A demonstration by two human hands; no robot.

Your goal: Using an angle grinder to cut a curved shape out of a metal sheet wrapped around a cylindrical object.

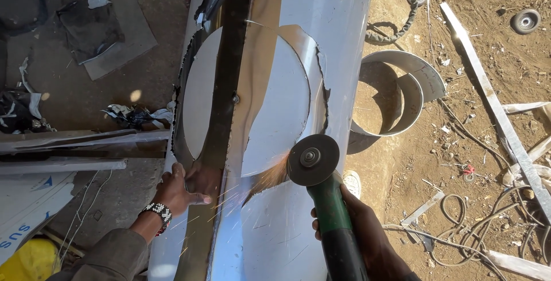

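Stainless sheet-metal cylinder (321, 22) lies lengthwise under the green angle grinder (321, 189). The right hand (367, 229) wraps its fingers tight round the grinder; the left hand (175, 189) presses, fingers together, beside the sparks. A kicking disc could probably reach that hand.

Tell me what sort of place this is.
Probably an open-air metal fabrication yard: a green-bodied angle grinder throws sparks on a shiny folded steel sheet, a curved sheet-metal ring lies on the bare dirt ground, and grey metal strips lie scattered.
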